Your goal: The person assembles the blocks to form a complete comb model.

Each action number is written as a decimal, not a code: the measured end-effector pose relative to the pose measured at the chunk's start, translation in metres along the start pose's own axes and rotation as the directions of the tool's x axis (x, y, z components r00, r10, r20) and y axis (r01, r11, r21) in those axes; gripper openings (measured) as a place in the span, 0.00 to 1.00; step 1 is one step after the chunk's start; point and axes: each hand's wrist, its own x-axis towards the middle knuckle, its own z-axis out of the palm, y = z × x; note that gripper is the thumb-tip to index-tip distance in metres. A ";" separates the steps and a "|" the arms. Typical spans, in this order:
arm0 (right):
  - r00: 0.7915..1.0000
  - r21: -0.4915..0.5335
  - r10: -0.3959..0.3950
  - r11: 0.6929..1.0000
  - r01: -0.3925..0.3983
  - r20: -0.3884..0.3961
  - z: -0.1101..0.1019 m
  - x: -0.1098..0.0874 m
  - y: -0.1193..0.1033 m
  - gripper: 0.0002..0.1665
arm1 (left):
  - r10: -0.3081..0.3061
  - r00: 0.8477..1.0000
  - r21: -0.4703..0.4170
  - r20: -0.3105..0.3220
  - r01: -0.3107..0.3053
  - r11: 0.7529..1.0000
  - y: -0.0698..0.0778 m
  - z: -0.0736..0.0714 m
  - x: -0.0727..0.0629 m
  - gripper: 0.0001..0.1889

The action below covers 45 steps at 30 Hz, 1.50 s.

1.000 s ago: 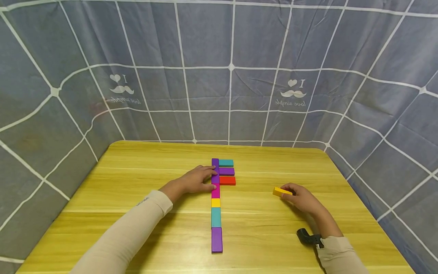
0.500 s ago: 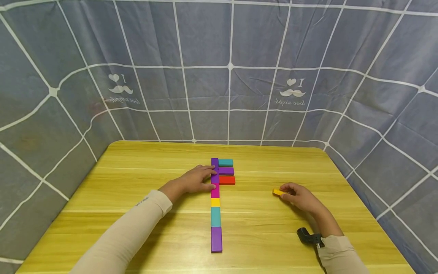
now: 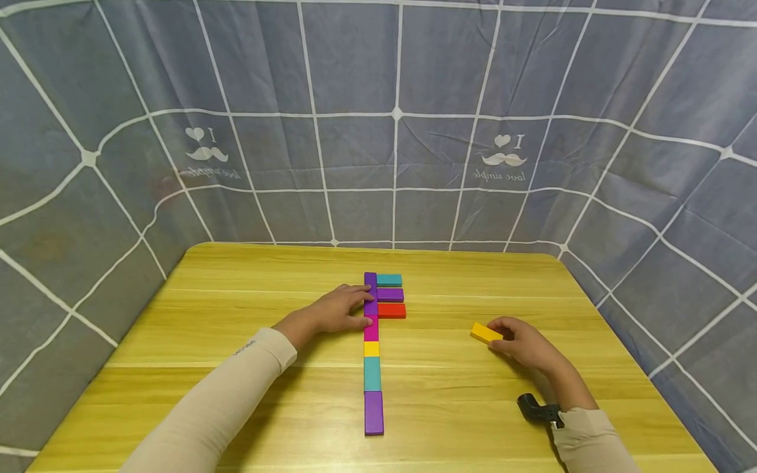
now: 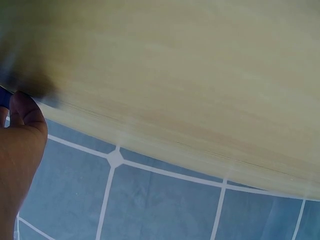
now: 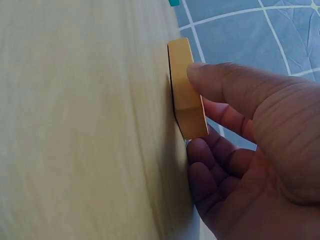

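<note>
My right hand [image 3: 523, 343] pinches a yellow block [image 3: 485, 333] close over the right part of the table. In the right wrist view the thumb of the right hand [image 5: 270, 130] lies on one face of the block [image 5: 184, 87], other fingers behind and below it. My left hand [image 3: 338, 310] rests at the column of blocks, its fingertips on a purple block [image 3: 370, 279] and its thumb on a magenta block [image 3: 371, 330]. The left wrist view catches only part of the left hand [image 4: 22, 145] at its edge.
Below the magenta block, the column continues with yellow [image 3: 371, 349], teal [image 3: 372, 374] and purple [image 3: 374, 414] blocks. Teal [image 3: 389, 280], purple [image 3: 390, 295] and red [image 3: 391, 311] blocks stick out rightward near its top. A grey gridded curtain [image 3: 361, 151] surrounds the wooden table [image 3: 266, 276].
The yellow block has turned in the right hand, showing more of its broad face than half a second ago. My left hand stays on the column.
</note>
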 end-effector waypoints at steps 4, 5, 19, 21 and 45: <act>1.000 -0.015 -0.002 1.000 0.002 -0.005 -0.001 -0.001 0.001 0.19 | 0.006 1.000 0.000 -0.006 -0.006 1.000 -0.001 0.000 0.000 0.32; 1.000 -0.022 -0.007 1.000 0.007 -0.009 -0.001 -0.001 0.001 0.18 | 0.007 1.000 -0.001 -0.006 -0.007 1.000 -0.001 0.000 0.000 0.32; 0.996 -0.049 -0.072 0.996 0.069 -0.050 0.000 0.007 -0.012 0.15 | 0.006 1.000 -0.003 -0.007 -0.006 1.000 -0.001 0.000 -0.002 0.32; 0.995 -0.040 -0.082 0.996 0.080 -0.049 0.002 0.010 -0.016 0.15 | 0.004 1.000 -0.005 -0.005 -0.004 1.000 -0.001 -0.001 -0.002 0.32; 0.975 0.041 -0.215 0.976 0.212 0.063 0.052 0.054 -0.072 0.12 | 0.009 1.000 0.001 -0.008 -0.009 1.000 -0.002 0.001 0.001 0.32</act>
